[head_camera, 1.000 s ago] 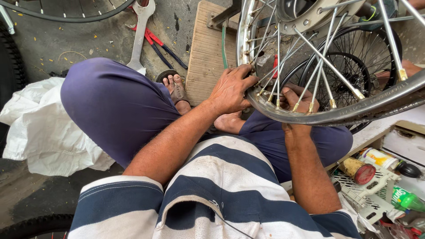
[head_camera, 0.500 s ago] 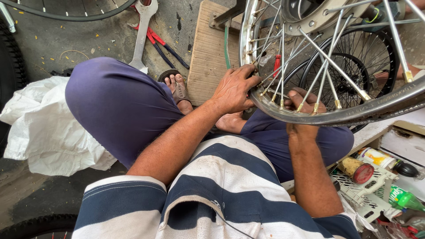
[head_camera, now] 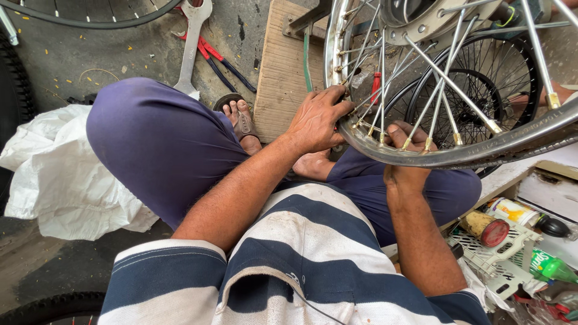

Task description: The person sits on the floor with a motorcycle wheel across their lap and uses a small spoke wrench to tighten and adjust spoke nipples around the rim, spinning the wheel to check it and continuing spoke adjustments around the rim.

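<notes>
1. Spoked metal wheel rim (head_camera: 457, 157), silver and somewhat rusted, fills the upper right of the frame and curves across the seated person's lap; its thin steel spokes (head_camera: 421, 54) fan upward to a hub at the top edge.
2. Left hand (head_camera: 318, 120), centre of the frame, lies over the near-left arc of the rim; its fingers (head_camera: 342, 108) are curled narrow, gripping the rim edge where the spoke ends meet it.
3. Right hand (head_camera: 404, 159), just right of centre, reaches up from below; its fingers wrap the lower rim arc and close around it, the thumb side pressing at the spoke nipples. Whether a small tool sits inside this grip cannot be told.
4. Step in hand, as a judgement: the spoke ends along the lower arc appear to be under adjustment or checking, one hand steadying while the other works. A next move would call for turning the rim a little and keeping a firm brace against the lap.
5. Surroundings: a large silver open-ended spanner (head_camera: 191, 45) and red-handled pliers (head_camera: 217, 57) lie on the concrete floor (head_camera: 60, 60) at upper left; a pale wooden board (head_camera: 280, 72) stands beside them at upper centre; a crumpled white plastic sack (head_camera: 54, 174) lies at left; a white plastic crate (head_camera: 494, 253) with cans and a green bottle (head_camera: 551, 268) sits at lower right.
</notes>
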### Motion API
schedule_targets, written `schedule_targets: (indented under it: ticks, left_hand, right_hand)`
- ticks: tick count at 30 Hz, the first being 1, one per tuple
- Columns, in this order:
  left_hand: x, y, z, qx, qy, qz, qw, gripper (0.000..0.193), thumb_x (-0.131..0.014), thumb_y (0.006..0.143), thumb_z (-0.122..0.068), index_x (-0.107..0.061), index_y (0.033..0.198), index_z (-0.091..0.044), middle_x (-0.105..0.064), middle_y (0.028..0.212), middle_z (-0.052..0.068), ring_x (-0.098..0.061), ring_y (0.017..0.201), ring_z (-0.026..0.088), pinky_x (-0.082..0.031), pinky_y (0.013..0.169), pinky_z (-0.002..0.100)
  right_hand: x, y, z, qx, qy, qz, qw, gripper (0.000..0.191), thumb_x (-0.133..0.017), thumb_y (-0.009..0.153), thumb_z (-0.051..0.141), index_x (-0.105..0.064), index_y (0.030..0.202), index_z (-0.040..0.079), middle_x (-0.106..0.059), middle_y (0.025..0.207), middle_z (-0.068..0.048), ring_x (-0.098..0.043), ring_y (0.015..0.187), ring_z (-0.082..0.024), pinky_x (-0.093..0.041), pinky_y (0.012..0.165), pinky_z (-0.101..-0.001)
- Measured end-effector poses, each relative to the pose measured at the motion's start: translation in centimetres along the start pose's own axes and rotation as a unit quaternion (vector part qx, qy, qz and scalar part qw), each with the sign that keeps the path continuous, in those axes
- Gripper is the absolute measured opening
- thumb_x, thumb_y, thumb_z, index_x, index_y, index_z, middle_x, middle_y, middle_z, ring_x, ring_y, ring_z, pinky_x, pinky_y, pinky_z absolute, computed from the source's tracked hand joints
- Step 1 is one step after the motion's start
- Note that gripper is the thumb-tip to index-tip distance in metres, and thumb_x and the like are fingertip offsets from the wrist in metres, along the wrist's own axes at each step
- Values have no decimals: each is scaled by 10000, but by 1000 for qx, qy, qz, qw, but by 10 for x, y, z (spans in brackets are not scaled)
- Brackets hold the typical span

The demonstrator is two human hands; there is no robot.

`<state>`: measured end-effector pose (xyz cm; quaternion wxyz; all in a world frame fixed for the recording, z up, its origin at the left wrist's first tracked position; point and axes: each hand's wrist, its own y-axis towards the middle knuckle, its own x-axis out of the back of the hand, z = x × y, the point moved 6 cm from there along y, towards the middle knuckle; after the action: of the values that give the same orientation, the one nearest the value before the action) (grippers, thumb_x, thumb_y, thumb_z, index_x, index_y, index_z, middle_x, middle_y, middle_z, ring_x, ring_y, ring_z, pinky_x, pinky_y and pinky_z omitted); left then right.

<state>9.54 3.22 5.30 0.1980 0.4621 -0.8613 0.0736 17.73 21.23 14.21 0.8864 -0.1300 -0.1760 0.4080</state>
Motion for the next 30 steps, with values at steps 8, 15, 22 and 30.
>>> schedule_targets:
  ticks: [8,15,22,30]
  left_hand:
    - [-2,-3,-1,-11,-9,-26,1000,546,-766,817,-427,-682,1265,-127,-545,1430,207,-520,1355,355,-369,1118,515]
    - [-4,0,-5,-32,-1,-37,999,516,-756,804,-399,-690,1224,-107,-552,1396,231,-525,1340,380,-372,1120,525]
    - [-1,-1,-5,-11,-23,-14,1000,549,-760,795,-424,-681,1232,-102,-573,1377,207,-545,1310,363,-390,1090,515]
    - [3,-1,-7,-22,1,-20,1000,603,-787,770,-407,-668,1290,-125,-551,1419,218,-527,1347,372,-387,1117,508]
  right_hand:
    - [-1,27,-20,87,-93,-18,992,269,-635,1064,231,-685,998,-25,-645,758,-31,-550,579,-105,-457,512,-227]
    - [-37,106,-53,30,-59,2,998,279,-594,1033,295,-626,898,53,-593,638,-33,-558,460,-156,-439,394,-309]
    - [-85,112,-63,-99,-176,179,963,338,-614,1065,327,-660,959,10,-609,711,-46,-569,556,-131,-429,477,-261]
    - [-49,97,-53,-187,17,290,938,200,-772,938,95,-668,1075,-8,-718,915,-92,-699,731,-174,-551,601,-282]
